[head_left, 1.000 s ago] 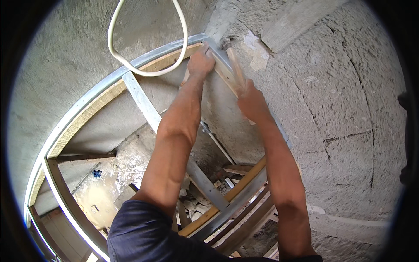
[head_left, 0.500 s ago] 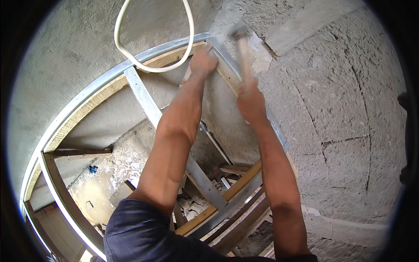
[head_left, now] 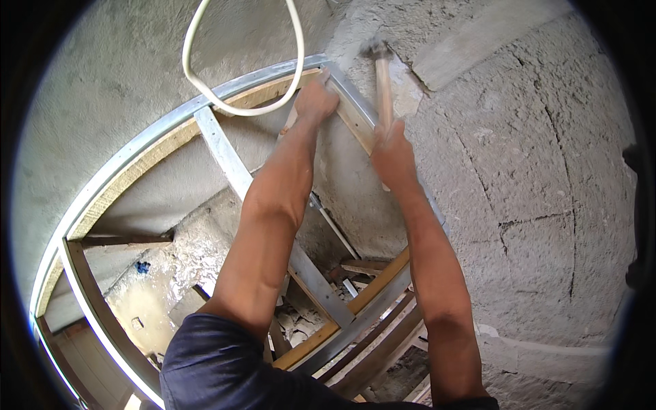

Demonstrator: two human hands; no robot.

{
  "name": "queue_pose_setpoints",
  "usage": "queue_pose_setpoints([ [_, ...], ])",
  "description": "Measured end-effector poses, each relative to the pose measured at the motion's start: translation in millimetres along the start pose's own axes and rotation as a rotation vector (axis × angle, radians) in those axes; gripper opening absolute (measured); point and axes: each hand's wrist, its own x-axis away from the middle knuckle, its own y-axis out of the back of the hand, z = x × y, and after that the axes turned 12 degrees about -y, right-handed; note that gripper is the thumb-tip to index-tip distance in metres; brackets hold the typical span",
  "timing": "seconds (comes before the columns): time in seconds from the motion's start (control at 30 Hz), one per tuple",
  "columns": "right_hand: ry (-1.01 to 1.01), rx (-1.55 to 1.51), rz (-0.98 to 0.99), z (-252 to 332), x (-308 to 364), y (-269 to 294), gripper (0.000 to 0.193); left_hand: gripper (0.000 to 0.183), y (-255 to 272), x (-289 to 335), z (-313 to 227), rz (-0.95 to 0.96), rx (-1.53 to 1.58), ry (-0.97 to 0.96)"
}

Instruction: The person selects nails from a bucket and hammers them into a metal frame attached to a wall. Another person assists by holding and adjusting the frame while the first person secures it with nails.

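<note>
My right hand [head_left: 395, 157] is closed round the wooden handle of a hammer [head_left: 384, 92]. The hammer's dark head, slightly blurred, points up toward the rough wall, right of the frame's top corner. My left hand [head_left: 316, 102] reaches to that corner, its fingers closed and pressed against the metal channel [head_left: 352, 89]. Whatever they pinch is too small or hidden to make out. Along the inside of the curved metal channel [head_left: 147, 142] runs a wooden strip [head_left: 133, 167]. A metal crosspiece [head_left: 224, 152] passes beneath my left forearm.
A loop of white cable [head_left: 186, 58] hangs in front of the frame's upper edge. Rough cement wall [head_left: 526, 171] lies close on the right. Through the frame's openings I see a wet floor [head_left: 154, 301], rubble and wooden boards [head_left: 383, 348] far below.
The hammer shows less blur and stands in nearly the same raised place. My left hand stays at the corner; the view has shifted slightly.
</note>
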Motion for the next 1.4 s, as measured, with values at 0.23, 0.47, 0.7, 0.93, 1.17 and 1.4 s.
queue_pose_setpoints([
  [0.23, 0.049, 0.083, -0.006, -3, -3, 1, 0.039, 0.075, 2, -2, -1, 0.009, 0.034, 0.026],
  [0.47, -0.011, -0.075, 0.055, 11, 8, 7, 0.039, 0.076, -3, -1, 3, -0.015, 0.043, 0.007],
  [0.7, 0.053, 0.091, 0.004, 3, -3, 2, 0.039, 0.077, -2, -2, 4, 0.002, 0.084, 0.023],
  [0.93, 0.061, 0.113, 0.060, 2, -7, 5, 0.038, 0.077, -8, -5, 8, 0.002, 0.105, 0.042],
  [1.17, -0.044, 0.074, 0.200, 5, -3, 19, 0.040, 0.035, -13, -24, 23, -0.381, 0.854, 0.138],
  [1.4, 0.026, 0.124, 0.063, 1, 2, 12, 0.042, 0.008, 9, -35, -1, -0.556, 1.596, 0.547],
])
